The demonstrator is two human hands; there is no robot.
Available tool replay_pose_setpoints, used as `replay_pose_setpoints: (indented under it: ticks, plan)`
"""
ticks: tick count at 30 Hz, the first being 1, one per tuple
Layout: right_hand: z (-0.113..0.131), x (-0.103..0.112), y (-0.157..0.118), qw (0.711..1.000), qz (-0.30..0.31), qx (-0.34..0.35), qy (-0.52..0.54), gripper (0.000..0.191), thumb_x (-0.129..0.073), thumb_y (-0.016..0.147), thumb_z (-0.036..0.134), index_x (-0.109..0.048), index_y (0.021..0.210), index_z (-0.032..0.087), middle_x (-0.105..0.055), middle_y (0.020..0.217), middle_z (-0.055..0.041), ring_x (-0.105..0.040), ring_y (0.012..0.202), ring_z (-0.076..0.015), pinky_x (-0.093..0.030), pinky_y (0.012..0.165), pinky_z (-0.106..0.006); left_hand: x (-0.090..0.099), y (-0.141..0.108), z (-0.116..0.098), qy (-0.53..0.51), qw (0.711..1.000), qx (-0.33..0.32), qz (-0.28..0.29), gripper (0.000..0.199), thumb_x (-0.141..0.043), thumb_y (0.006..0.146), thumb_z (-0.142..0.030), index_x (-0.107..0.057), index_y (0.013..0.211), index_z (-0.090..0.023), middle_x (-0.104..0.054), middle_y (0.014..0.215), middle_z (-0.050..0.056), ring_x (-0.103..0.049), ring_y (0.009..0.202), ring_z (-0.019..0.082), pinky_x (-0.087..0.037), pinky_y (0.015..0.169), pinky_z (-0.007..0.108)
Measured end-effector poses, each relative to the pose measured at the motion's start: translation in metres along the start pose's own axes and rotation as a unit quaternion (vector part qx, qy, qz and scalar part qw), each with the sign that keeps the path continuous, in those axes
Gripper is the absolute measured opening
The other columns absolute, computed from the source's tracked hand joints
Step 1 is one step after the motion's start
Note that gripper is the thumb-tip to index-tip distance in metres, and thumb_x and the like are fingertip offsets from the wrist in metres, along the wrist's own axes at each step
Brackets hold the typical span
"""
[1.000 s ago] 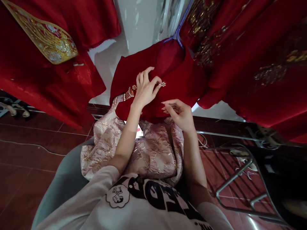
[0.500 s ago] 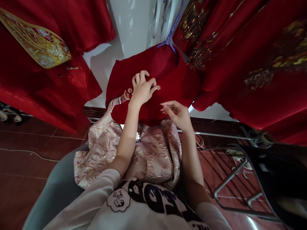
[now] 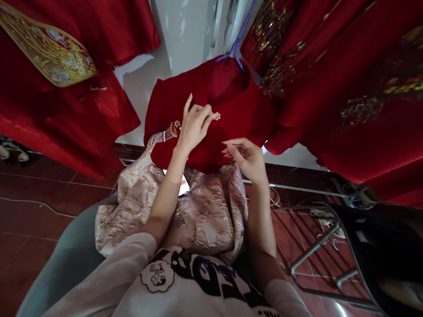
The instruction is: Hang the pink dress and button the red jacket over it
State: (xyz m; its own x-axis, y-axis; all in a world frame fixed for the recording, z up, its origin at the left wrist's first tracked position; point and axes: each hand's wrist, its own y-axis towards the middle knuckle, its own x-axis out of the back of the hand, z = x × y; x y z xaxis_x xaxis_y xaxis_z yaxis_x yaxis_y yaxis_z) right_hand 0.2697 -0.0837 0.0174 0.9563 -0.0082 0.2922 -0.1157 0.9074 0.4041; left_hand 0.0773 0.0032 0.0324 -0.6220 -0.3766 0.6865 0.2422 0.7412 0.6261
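A red garment point(image 3: 238, 123) hangs from a purple hanger point(image 3: 235, 48) in front of me. Over its front, my left hand point(image 3: 195, 125) pinches a small pearl flower ornament point(image 3: 217, 116) between thumb and forefinger. My right hand point(image 3: 247, 157) is in front of the lower part of the garment, thumb and fingertips together; anything between them is too small to make out. Left of my left wrist, a beaded tassel ornament point(image 3: 170, 132) with pearl strands lies on the red cloth. Pink-and-gold brocade fabric point(image 3: 208, 220) covers my lap beneath both forearms.
Red garments with gold embroidery point(image 3: 62, 57) hang at left and right. A white card or screen point(image 3: 183, 187) lies partly under my left forearm. At right stands a black chair point(image 3: 370, 246) with a metal frame. A cable point(image 3: 42, 203) runs over the tiled floor.
My left hand has shifted slightly up with the pearl flower, and its forefinger or another finger is now raised. The right hand has barely moved. More of the white card shows.
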Motion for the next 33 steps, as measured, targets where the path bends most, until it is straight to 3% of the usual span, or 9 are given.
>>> replay_pose_setpoints:
  ticks: [6, 11, 17, 22, 28, 33]
  plan:
    - [0.000, -0.001, 0.000, 1.000, 0.006, 0.004, 0.014, 0.030, -0.066, 0.094, 0.050, -0.073, 0.105, 0.022, -0.077, 0.089, -0.0029, -0.074, 0.080, -0.0154, -0.065, 0.080, -0.033, 0.009, 0.000, 0.004, -0.001, 1.000, 0.003, -0.008, 0.031, -0.038, 0.111, -0.041, -0.065, 0.119, -0.028, -0.067, 0.120, 0.006, -0.057, 0.128, 0.024, -0.022, 0.129, 0.056]
    - [-0.003, 0.000, 0.000, 1.000, 0.009, 0.002, 0.025, 0.028, -0.068, 0.093, 0.047, -0.074, 0.105, 0.022, -0.077, 0.088, -0.0025, -0.074, 0.079, -0.0146, -0.065, 0.079, -0.032, 0.029, -0.005, 0.041, 0.009, 0.997, 0.065, -0.048, 0.029, -0.043, 0.110, -0.044, -0.062, 0.121, -0.026, -0.063, 0.122, 0.010, -0.052, 0.131, 0.029, -0.036, 0.120, 0.054]
    - [-0.006, -0.002, 0.001, 1.000, 0.017, -0.008, 0.021, 0.029, -0.068, 0.093, 0.046, -0.074, 0.105, 0.021, -0.076, 0.087, -0.0030, -0.073, 0.077, -0.0143, -0.064, 0.078, -0.033, 0.036, -0.021, 0.079, 0.024, 0.985, 0.142, 0.091, 0.014, -0.062, 0.097, -0.019, -0.070, 0.108, -0.022, -0.057, 0.126, 0.012, -0.051, 0.129, 0.035, -0.040, 0.115, 0.058]
    - [-0.006, -0.004, 0.001, 0.999, 0.025, -0.017, 0.021, 0.028, -0.067, 0.093, 0.046, -0.073, 0.105, 0.022, -0.076, 0.087, -0.0028, -0.073, 0.078, -0.0146, -0.064, 0.079, -0.034, 0.039, -0.022, 0.081, 0.020, 0.983, 0.132, 0.123, 0.020, -0.073, 0.089, -0.017, -0.072, 0.108, -0.021, -0.056, 0.130, 0.011, -0.049, 0.131, 0.036, -0.040, 0.114, 0.060]
    - [-0.005, -0.003, 0.000, 0.999, 0.030, -0.015, 0.032, 0.023, -0.068, 0.093, 0.039, -0.074, 0.106, 0.021, -0.076, 0.086, -0.0031, -0.073, 0.077, -0.0138, -0.063, 0.077, -0.032, 0.046, -0.021, 0.081, -0.001, 0.988, 0.116, 0.106, 0.018, -0.078, 0.086, -0.019, -0.078, 0.104, -0.021, -0.064, 0.109, 0.008, -0.061, 0.115, 0.028, -0.047, 0.109, 0.048]
    - [-0.002, -0.005, 0.000, 0.999, 0.037, -0.016, 0.030, 0.023, -0.066, 0.094, 0.040, -0.073, 0.105, 0.021, -0.076, 0.086, -0.0034, -0.073, 0.076, -0.0140, -0.063, 0.077, -0.032, 0.047, -0.020, 0.081, -0.027, 0.989, 0.125, 0.079, 0.014, -0.084, 0.080, -0.017, -0.080, 0.093, -0.019, -0.068, 0.101, 0.006, -0.068, 0.086, 0.018, -0.055, 0.089, 0.035]
